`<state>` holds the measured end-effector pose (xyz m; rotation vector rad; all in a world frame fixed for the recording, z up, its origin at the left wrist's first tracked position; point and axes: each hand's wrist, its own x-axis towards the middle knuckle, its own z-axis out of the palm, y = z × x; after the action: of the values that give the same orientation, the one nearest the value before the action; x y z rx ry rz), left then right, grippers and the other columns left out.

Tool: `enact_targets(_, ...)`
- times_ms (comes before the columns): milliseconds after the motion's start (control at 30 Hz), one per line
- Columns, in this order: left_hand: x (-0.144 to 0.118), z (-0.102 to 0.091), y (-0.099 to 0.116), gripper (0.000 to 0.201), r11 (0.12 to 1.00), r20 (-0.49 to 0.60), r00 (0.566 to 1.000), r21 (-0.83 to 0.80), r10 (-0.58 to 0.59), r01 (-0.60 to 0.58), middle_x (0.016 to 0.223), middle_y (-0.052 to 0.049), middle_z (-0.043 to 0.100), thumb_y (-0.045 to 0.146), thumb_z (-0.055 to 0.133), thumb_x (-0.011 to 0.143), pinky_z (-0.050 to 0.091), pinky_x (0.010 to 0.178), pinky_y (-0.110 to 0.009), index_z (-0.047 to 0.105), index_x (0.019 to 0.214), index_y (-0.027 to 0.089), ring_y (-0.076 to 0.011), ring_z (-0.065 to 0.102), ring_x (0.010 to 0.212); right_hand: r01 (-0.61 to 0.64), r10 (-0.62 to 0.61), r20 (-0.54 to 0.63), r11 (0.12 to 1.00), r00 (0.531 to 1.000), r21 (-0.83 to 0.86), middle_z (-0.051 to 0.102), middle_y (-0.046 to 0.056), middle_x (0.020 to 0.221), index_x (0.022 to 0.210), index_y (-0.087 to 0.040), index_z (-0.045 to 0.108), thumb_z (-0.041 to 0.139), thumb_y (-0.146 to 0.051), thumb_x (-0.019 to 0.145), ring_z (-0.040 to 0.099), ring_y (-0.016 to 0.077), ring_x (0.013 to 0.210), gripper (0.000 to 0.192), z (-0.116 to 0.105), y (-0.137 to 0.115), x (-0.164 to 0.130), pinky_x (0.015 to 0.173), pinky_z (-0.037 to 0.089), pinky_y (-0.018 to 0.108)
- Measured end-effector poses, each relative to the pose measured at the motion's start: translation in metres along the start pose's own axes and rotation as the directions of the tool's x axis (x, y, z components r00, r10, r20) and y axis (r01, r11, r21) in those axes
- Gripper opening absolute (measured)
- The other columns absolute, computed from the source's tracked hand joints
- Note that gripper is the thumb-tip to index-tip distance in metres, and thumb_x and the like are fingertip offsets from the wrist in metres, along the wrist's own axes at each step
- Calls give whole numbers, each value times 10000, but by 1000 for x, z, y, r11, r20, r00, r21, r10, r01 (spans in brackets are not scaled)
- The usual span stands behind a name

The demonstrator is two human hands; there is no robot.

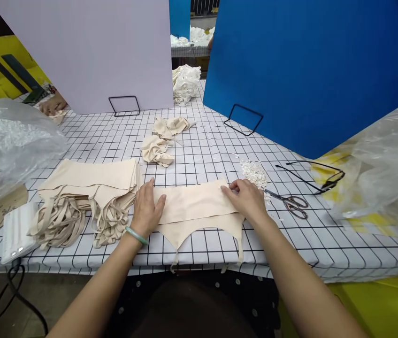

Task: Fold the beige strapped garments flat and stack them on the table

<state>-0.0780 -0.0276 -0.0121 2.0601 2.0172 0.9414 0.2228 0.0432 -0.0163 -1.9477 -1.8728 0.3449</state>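
Observation:
A beige fabric garment piece (195, 209) lies flat near the front edge of the checked table (220, 155), its thin straps hanging over the edge. My left hand (147, 206) rests palm down on its left end, fingers spread, a green bangle on the wrist. My right hand (246, 199) presses on its right end, fingers apart. Neither hand grips anything. A stack of like beige pieces (93, 188) with dangling straps sits just left of my left hand.
Crumpled beige pieces (162, 138) lie mid-table, scissors (290, 203) and a pile of small white bits (254, 172) to the right. White (89, 51) and blue (308, 65) boards stand behind. Plastic bags (5, 141) flank both sides. Another person's hand (53, 105) shows far left.

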Motion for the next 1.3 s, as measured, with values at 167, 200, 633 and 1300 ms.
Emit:
enact_targets(167,-11,-8,11,615,991,56,990,33,130,-132,1514,-190,402,364,498,961,315,1165,-537,292,1510,178,-310,352,1434,42,-41,-29,999,999,32,635,54,866,821,-221,553,488,-349,869,557,245,879,152,1,0,-3,832,370,404)
enact_targets(200,-18,-9,14,641,986,113,982,55,153,-160,1556,-183,354,380,506,959,292,1175,-548,272,1526,191,-314,310,1461,61,-59,-58,998,997,34,640,69,913,878,-217,562,497,-363,874,560,250,898,161,1,1,-6,827,375,398)
enact_targets(633,-44,-18,28,622,965,298,933,99,203,-242,1608,-156,296,422,498,973,247,1161,-658,315,1534,226,-367,239,1493,163,-162,-206,987,965,-11,661,65,886,952,-206,610,491,-331,973,586,224,823,173,-57,26,-102,732,425,344)
enact_targets(1300,-45,78,115,321,689,154,793,-609,589,-394,1202,-144,653,58,544,865,563,970,-469,612,1167,142,-239,619,1149,-144,145,-49,989,988,27,635,26,827,756,-229,618,609,-293,850,531,239,878,114,-28,-6,-157,790,329,372)
